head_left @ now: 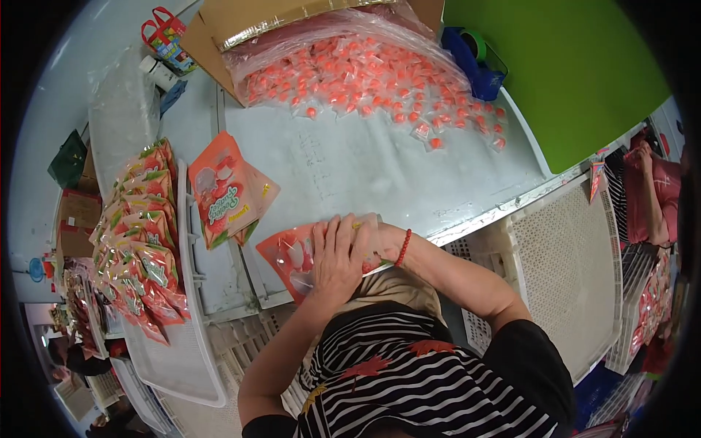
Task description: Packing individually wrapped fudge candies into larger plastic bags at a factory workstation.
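A pink-orange printed candy pouch (pixel 288 255) lies at the table's near edge, close to my body. My left hand (pixel 337 259) rests on top of it with the fingers stretched out flat across its face. At the pouch's right end is my right hand (pixel 385 241), a red bead bracelet (pixel 404 247) on its wrist. Its fingers are hidden by the pouch and my left hand, so I cannot tell their grip. Just left of my hands, more flat pouches (pixel 223 191) of the same kind lie stacked askew on the table.
Small wrapped orange-red candies (pixel 365 69) spill from a plastic-lined carton (pixel 255 18) at the back. Filled pouches (pixel 142 241) are heaped in a white tray (pixel 208 365) on the left. A blue tape dispenser (pixel 482 73) stands beside a green panel (pixel 569 73). A co-worker's arm (pixel 652 193) shows far right.
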The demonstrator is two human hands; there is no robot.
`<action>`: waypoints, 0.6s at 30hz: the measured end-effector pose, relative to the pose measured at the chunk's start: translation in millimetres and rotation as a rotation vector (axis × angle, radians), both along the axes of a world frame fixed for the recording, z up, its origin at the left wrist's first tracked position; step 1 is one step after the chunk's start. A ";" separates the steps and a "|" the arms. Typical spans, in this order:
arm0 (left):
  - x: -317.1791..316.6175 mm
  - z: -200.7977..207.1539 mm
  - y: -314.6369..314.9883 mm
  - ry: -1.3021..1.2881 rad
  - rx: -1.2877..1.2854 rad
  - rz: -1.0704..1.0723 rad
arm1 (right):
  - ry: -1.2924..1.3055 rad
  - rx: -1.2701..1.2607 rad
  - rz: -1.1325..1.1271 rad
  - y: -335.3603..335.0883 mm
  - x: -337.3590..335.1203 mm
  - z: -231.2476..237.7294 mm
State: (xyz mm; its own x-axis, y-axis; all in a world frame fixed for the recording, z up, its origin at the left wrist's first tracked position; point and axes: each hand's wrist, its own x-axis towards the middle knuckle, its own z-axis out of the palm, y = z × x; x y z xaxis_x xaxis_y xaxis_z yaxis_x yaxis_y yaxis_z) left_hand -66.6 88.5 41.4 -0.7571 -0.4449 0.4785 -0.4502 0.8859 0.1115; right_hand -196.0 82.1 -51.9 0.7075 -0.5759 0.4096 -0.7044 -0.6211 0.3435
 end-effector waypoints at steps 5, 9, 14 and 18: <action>34.7 14.0 -29.9 0.029 0.310 0.175 | -1.162 1.038 -0.121 0.3 -113.0 91.2; 63.8 15.6 -29.2 0.134 0.232 0.288 | -1.008 0.310 -0.613 -37.8 -170.2 92.8; 62.5 24.6 -15.2 0.163 0.307 0.358 | -0.511 0.122 -0.825 -58.8 -198.6 29.0; 82.7 21.0 -3.5 0.261 0.293 0.462 | -0.567 0.169 -0.803 -41.2 -133.6 26.3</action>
State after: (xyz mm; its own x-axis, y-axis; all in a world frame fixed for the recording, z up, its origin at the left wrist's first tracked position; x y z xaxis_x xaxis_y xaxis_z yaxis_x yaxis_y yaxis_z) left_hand 16.2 85.0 62.3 -0.3283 -0.8411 0.4299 -0.7060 0.5209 0.4798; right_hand -329.7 40.9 -25.6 -0.1919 -0.8796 0.4352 -0.9697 0.1017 -0.2222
